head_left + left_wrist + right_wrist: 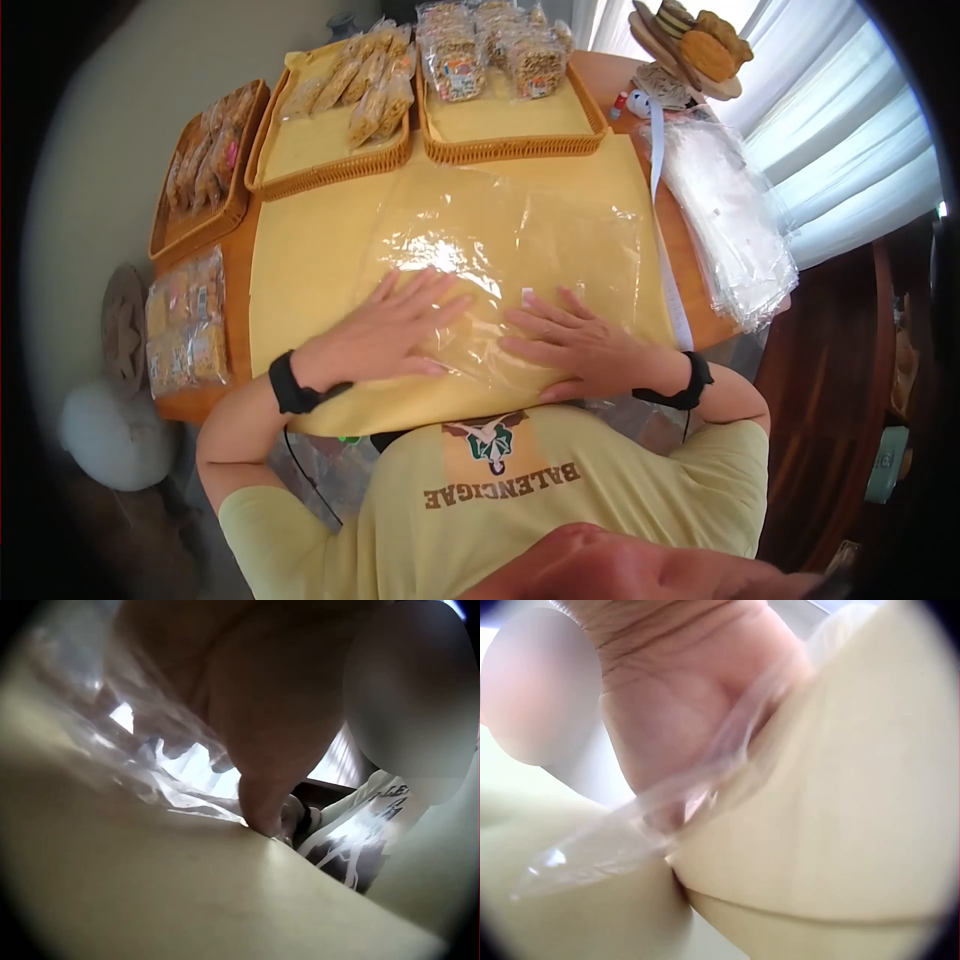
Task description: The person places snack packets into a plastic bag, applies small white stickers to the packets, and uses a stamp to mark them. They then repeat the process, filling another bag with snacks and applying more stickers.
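A large clear plastic bag (585,235) lies spread over the yellow cloth (310,250), catching a bright glare. My left hand (395,325) rests on its left part with the fingers spread and straight. On the right part lies my right hand (575,345), palm down, fingers extended and apart. In the left wrist view, the film (180,787) shows beside the fingers, and the thumb reaches down to the cloth. The right wrist view shows the bag's edge (592,847) lifted in a loose fold across the palm.
Three wicker baskets (515,148) line the far and left sides, holding packaged snacks. Packed bars (187,320) lie at the table's left edge. On the right are a stack of clear bags (730,220) and a white strip (672,270). Straw hats (695,45) sit at the back right.
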Tool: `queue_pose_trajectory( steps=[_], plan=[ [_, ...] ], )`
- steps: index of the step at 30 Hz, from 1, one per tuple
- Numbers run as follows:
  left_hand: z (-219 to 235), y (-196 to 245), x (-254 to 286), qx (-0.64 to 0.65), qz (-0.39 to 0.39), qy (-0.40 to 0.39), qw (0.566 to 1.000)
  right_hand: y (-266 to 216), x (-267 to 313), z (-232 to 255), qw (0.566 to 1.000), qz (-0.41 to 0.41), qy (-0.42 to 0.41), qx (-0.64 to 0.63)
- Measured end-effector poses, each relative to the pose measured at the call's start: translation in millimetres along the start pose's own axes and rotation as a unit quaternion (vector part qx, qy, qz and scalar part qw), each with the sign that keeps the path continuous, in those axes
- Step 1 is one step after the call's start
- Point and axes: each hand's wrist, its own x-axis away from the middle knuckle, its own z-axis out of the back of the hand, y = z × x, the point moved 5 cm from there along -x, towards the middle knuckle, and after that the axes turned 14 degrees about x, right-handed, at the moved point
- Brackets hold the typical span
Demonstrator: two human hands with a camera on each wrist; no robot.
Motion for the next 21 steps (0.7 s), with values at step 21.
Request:
queue_pose_trajectory(
  steps=[21],
  plan=[
    [13.1, 25.4, -73.9, 0.218, -0.059, 0.081, 0.971, -14.6, -1.6, -2.3, 0.998, 0.047, 0.047, -0.002]
  ],
)
